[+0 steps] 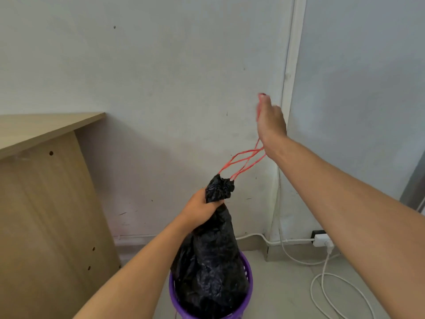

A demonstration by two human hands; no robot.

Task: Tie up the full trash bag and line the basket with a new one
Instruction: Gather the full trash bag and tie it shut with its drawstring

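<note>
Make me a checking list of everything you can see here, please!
Surface: pale floor, bare where visible.
Job's things: black trash bag sits in the purple basket, neck bunched; red drawstrings pulled taut up and right. New bag: nothing seen.
Clutter: nothing seen.
Grips: left hand grips the bag's neck; right hand holds the drawstrings.
Cables: white cord looped on the floor, plugged in at the white power strip.
Surroundings: wooden desk at left, scuffed white wall.
</note>
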